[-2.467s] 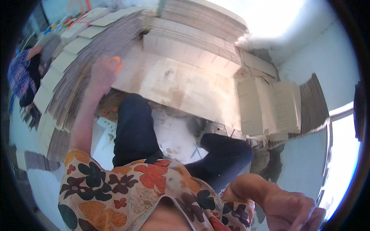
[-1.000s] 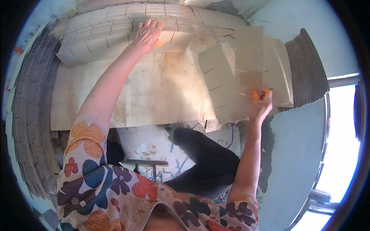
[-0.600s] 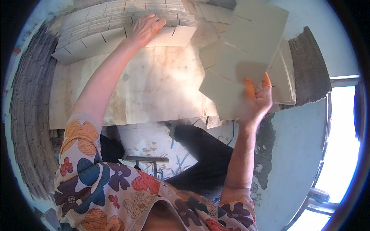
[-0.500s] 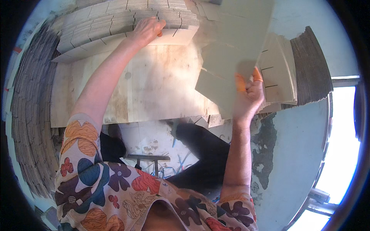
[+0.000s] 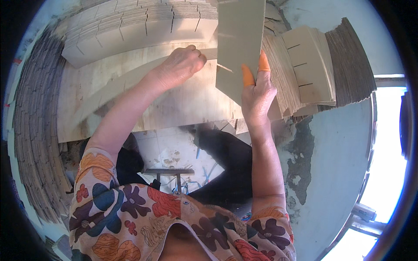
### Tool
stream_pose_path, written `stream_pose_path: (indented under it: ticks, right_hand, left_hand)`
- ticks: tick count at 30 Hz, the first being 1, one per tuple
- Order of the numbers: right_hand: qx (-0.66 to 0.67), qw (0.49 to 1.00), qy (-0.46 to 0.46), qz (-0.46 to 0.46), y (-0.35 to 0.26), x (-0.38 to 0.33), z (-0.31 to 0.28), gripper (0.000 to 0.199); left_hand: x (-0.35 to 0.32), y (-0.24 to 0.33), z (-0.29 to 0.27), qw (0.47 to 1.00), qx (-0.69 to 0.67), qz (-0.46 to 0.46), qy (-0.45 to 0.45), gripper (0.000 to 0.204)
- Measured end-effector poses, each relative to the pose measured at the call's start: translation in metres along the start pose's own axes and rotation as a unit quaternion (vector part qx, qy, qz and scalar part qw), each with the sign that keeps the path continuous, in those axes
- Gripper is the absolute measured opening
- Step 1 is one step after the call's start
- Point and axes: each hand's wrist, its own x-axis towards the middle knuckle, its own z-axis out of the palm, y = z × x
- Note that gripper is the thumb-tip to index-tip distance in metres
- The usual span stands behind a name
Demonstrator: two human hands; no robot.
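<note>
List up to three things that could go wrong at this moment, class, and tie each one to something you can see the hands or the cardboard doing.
1. The right hand pinches the raised cardboard sheet only at its lower edge, so it may bend or slip.
2. The left hand pulls a long strip across the wooden board; a bare hand on a cardboard edge may get cut.
3. The slotted stack on the right leans in a fan and could slide off.

Matt grey-brown cardboard sheet [image 5: 239,43] in the right hand [image 5: 257,98], smooth-faced, fingertips [image 5: 247,76] capped in orange rubber (slightly glossy). Left hand [image 5: 180,65] grips a matt cardboard strip [image 5: 130,80]. Pale plywood board [image 5: 187,102] beneath, grainy, unvarnished. Cardboard stacks [image 5: 348,61] show rough, ribbed edges. Floral cloth sleeves [image 5: 104,191], soft and matt.
</note>
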Motion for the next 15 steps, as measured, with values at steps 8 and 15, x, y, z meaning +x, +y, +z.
stream_pose_path:
  ticks: [8,15]
  right_hand:
    - [0.004,0.996,0.058,-0.067,0.007,0.004,-0.001,0.056]
    - [0.008,1.000,0.010,-0.002,0.002,0.002,-0.001,0.055]
  left_hand:
    - [-0.009,0.011,-0.004,1.000,-0.008,-0.016,-0.014,0.014]
    - [-0.011,0.016,0.001,1.000,-0.010,-0.010,-0.003,0.013]
